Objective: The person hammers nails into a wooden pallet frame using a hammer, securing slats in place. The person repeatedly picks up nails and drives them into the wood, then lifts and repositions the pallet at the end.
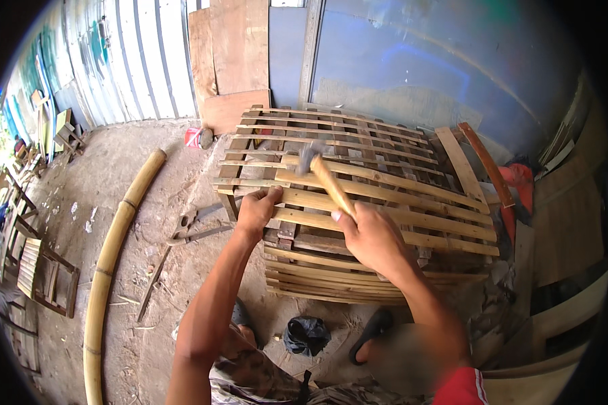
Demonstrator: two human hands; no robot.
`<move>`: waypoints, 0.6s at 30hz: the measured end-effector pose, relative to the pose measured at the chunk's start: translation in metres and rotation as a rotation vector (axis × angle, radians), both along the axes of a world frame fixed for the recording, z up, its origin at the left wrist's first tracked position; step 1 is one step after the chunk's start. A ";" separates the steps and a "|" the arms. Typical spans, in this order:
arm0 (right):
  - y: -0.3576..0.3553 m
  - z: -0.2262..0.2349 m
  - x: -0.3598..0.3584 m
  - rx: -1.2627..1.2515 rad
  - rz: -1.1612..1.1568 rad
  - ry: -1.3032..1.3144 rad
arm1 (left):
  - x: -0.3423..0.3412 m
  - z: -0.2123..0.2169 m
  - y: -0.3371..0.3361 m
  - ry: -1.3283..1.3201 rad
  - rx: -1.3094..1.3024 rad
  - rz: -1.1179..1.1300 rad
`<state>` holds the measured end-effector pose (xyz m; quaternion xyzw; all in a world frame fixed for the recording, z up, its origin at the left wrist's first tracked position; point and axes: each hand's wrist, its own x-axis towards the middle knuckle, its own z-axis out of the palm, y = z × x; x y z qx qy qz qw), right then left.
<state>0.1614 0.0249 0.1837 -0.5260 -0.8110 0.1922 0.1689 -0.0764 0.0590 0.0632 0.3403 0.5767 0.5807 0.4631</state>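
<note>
My right hand (371, 236) is wrapped round the pale wooden handle of a hammer (331, 183). The hammer's dark head is slightly blurred and hangs over the slats, up and left of that hand. My left hand (255, 212) is closed at the left end of a light wooden slat (317, 200), its thumb and fingertips against the slat's end. Whether a nail is between them is too small to tell. Several loose slats lie side by side across a slatted wooden frame (287, 229), and more slats run along its near side (331, 277).
A long bamboo pole (108, 253) lies on the dirt floor at left. Near the frame's left leg is a metal tool with two long arms (192, 226). A red-and-white can (197, 138) stands behind. A black plastic bag (307, 335) sits between my feet. Boards lean at right (486, 162).
</note>
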 end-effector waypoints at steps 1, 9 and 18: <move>-0.003 0.000 -0.002 0.061 0.000 0.140 | 0.001 0.001 -0.002 0.003 0.000 0.001; -0.013 -0.030 -0.003 0.040 0.075 -0.109 | 0.010 0.009 -0.005 -0.007 -0.043 0.057; 0.001 -0.050 -0.001 0.078 0.071 -0.122 | 0.012 0.006 -0.001 -0.124 -0.023 0.018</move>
